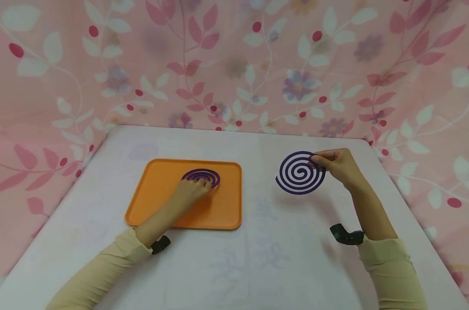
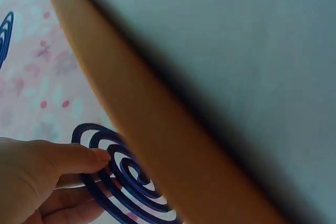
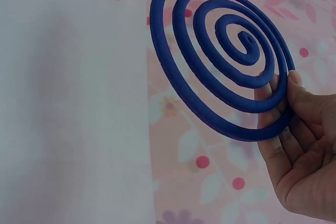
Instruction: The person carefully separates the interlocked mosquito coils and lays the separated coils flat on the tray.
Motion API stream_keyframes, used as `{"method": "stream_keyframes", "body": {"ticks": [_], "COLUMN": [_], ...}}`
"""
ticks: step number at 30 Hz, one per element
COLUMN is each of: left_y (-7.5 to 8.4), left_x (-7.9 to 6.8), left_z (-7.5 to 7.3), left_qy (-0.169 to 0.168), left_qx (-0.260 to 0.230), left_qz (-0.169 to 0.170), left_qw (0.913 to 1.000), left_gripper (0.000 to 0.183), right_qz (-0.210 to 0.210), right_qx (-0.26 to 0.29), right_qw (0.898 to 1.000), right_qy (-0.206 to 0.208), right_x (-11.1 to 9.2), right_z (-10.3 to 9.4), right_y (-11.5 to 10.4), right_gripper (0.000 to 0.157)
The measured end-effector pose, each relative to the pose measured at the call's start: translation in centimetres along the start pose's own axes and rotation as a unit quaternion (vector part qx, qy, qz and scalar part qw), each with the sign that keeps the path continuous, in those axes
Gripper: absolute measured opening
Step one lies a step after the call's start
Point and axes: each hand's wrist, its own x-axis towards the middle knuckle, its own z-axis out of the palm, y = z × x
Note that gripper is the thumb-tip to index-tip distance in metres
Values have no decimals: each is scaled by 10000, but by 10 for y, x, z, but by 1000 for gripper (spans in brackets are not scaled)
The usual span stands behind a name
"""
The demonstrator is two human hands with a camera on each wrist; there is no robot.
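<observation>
My left hand (image 1: 189, 191) is over the orange tray (image 1: 153, 189), its thumb and fingers pinching the edge of a dark purple mosquito coil (image 2: 97, 191). That coil is tilted, and in the head view the hand hides its near part. Off to the right of the tray, my right hand (image 1: 337, 164) grips a second spiral mosquito coil (image 3: 181, 90) by its outer rings, thumb on one face and fingers behind. This coil is raised above the table, its flat face toward the head camera and its loose outer end pointing left.
The tray's raised rim (image 2: 121, 87) crosses the left wrist view close to the camera. A white cloth with faint prints covers the table (image 1: 254, 262). Behind and beside it hangs a pink floral curtain (image 1: 234, 64). Dark straps (image 1: 347, 236) sit at both wrists.
</observation>
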Motion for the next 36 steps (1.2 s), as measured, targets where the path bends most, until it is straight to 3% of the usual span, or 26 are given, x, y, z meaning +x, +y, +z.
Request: {"method": "stream_keyframes", "body": {"ticks": [4,12,24,30,36], "left_y": [7,11,9,3,-15], "left_x": [-3,-7,-7,-13,-27], "left_z": [6,7,6,4,-2], "left_qy": [-74,-557,-926,-961,-1345], "left_qx": [154,-329,-605,-521,-751], "left_qz": [146,145,99,-79,-496], "left_qw": [9997,9978,9938,9940,9868], "left_gripper": [10,13,15,17,18], "right_qz": [5,-7,56,175,239], "right_qx": [106,66,-103,191,84], "right_qw": [9999,10000,9999,9997,9997], "right_qy": [-71,-60,12,-7,-11], "right_x": [0,0,1,4,8], "right_z": [1,0,1,7,14], "right_y": [2,6,10,11,10], "right_gripper": [39,38,38,39,37]}}
